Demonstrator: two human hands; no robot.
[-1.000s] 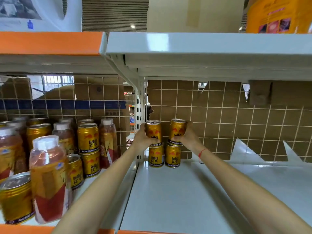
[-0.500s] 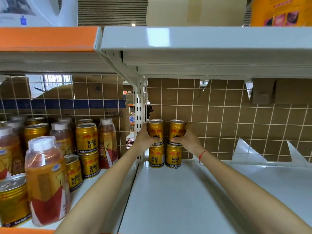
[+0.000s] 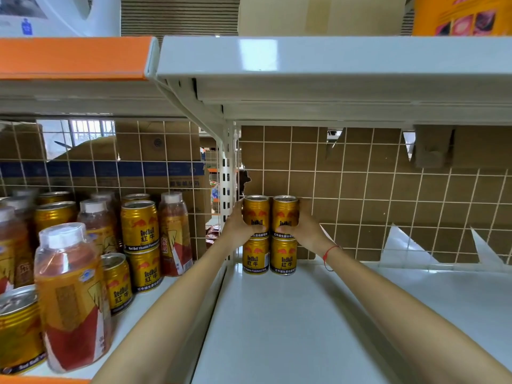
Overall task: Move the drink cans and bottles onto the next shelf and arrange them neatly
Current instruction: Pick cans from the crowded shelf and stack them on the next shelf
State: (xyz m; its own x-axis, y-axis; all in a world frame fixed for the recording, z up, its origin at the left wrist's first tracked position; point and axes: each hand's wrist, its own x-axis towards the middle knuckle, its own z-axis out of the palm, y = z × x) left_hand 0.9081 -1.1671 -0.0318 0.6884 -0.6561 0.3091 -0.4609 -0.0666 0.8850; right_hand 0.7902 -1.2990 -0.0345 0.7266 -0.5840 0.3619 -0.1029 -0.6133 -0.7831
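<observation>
Four stacked cans: gold with red bull logo and red lettering, silver tops. Right shelf: plain white. Back panel: brown cardboard behind white wire grid. Left shelf's cans: same gold/red. Bottles: amber drink, white caps, red-and-gold labels. Upper-left shelf edge strip: orange. Right wrist string: red. Carton behind left grid: brown with blue band.

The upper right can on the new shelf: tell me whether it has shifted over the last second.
Yes. The upper right can, gripped by the right hand, was tilted a second ago; now it stands upright, squared on the lower right can.
</observation>
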